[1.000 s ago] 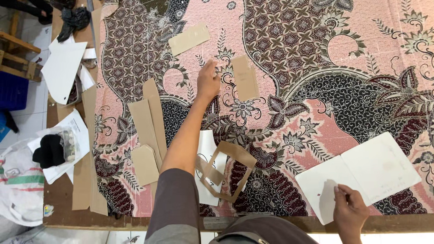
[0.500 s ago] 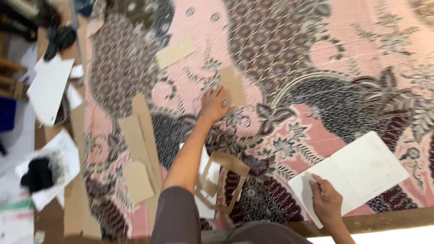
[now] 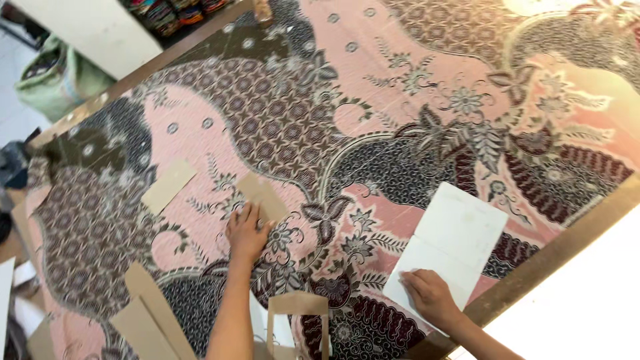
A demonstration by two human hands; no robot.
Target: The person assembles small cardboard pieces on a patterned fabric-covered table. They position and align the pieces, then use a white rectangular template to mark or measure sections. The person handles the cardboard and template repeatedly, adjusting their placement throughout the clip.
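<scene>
A big pink and dark brown cloth with flower patterns (image 3: pixel 373 133) is spread flat over the wooden tabletop (image 3: pixel 567 247); the left hand (image 3: pixel 248 230) is laid flat on it, with the fingers spread and nothing pinched in its grip; its fingertips are touching the edge of a small brown cardboard piece (image 3: pixel 263 197), which is lying on the pink part of the cloth, near the middle; a second brown cardboard strip (image 3: pixel 168 186) is seen just to the left, apart from the hand. The right hand (image 3: pixel 430 293) is pressed down, fingers loosely together, on the lower corner of a white folded paper sheet (image 3: pixel 453 243), which is lying on the cloth near the tabletop's edge; nothing is gripped by it. A brown cardboard frame shape (image 3: pixel 298 313) is seen between the two arms; more long brown cardboard pieces (image 3: pixel 150 320) are lying at the lower left. A green sack (image 3: pixel 57 77) is seen on the floor past the far corner.
</scene>
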